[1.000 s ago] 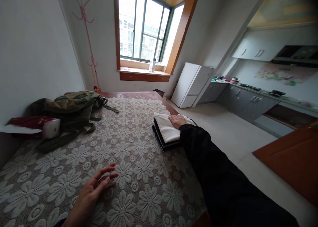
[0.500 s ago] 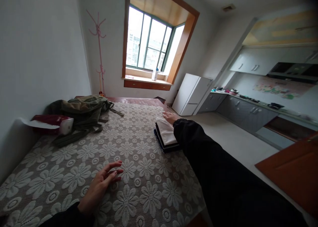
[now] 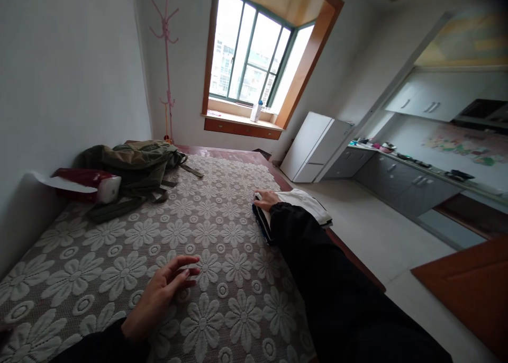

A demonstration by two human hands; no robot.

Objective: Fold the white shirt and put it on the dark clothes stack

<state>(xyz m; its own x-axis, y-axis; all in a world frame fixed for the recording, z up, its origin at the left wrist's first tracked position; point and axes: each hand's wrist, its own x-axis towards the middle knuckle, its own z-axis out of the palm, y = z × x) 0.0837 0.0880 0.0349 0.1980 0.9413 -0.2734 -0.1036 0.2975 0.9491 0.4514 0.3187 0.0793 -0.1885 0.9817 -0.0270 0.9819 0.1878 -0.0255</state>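
My right hand (image 3: 266,199) grips far end of folded white-and-dark clothes stack (image 3: 296,204) at table (image 3: 222,156) edge; left hand (image 3: 166,286) flat, released, on lace floral cloth (image 3: 198,236).

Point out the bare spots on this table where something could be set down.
The widest free patch of the lace cloth lies between the left hand, the olive backpack and the folded clothes stack under the right hand. The far end toward the window is also bare. The left wall side is crowded: backpack and red-and-white box.
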